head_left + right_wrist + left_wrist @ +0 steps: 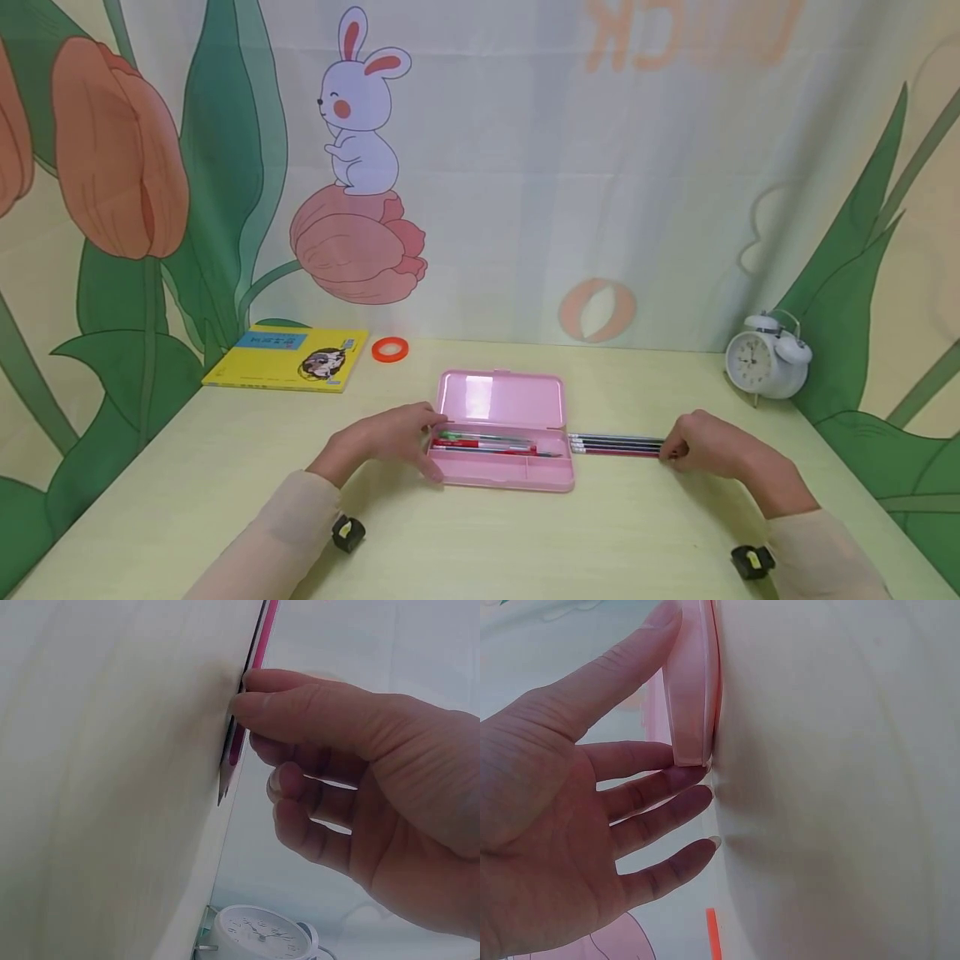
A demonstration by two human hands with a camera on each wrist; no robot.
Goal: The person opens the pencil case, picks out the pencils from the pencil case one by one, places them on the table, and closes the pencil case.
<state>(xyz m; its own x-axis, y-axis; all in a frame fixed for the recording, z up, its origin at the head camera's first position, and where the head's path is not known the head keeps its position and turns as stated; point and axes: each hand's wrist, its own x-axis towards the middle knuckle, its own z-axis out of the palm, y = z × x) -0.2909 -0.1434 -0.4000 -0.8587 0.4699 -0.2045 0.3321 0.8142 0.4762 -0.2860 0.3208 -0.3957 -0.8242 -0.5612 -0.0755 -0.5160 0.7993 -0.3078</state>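
Observation:
A pink pencil case (476, 473) lies with its lid (525, 398) raised at the back. Inside are a green pen (456, 435), a red pen (468, 445) and a dark-tipped pencil (546, 454). My left hand (390, 435) holds the case's left end, thumb at the front and index finger at the back corner; its other fingers are spread in the left wrist view. Several striped pencils (615, 445) lie side by side on the table, their eraser ends against the case's right side. Near their sharpened ends, my right hand (708, 446) pinches them between thumb and index finger.
At the back left lies a yellow book (262, 367), with an orange tape ring (390, 349) beside it. A white alarm clock (765, 358) stands at the back right. Behind the pale table (570, 550) hangs a printed curtain (487, 167).

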